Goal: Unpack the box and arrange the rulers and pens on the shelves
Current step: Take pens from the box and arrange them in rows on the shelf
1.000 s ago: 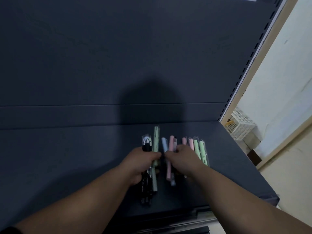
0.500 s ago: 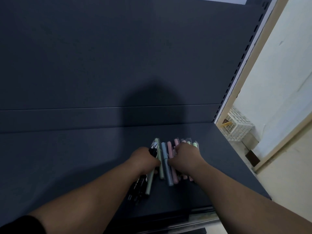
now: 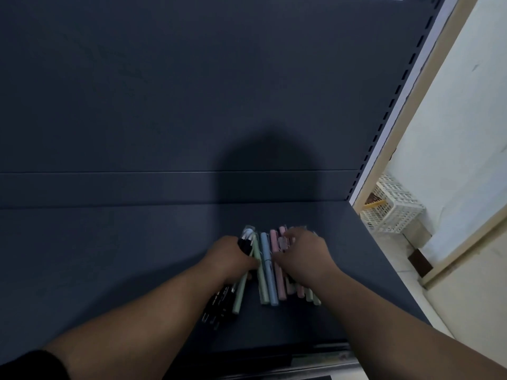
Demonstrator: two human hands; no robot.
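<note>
**Dark shelf, pens lying front to back between two hands**

Dark grey shelf (image 3: 109,256) under a plain back panel (image 3: 164,91) carries the work. On it the left hand (image 3: 231,259) has its fingers curled round a bundle of black pens (image 3: 219,305) with one pale green pen (image 3: 240,294) alongside. The bundle sticks out of the fist at both ends and slants, its near ends swung leftward.

Just right of those fingers lies a row of pastel pens (image 3: 270,281). They are side by side and touching, with their long axes running from the shelf's front edge toward the panel.

The right hand (image 3: 304,259) covers the row's right part, its fingers (image 3: 290,235) bent onto the far ends. Whether they pinch or only press, I cannot tell.

By my judgement the bundle wants turning parallel and setting down left of the row, and the left hand is the nearer.
</note>
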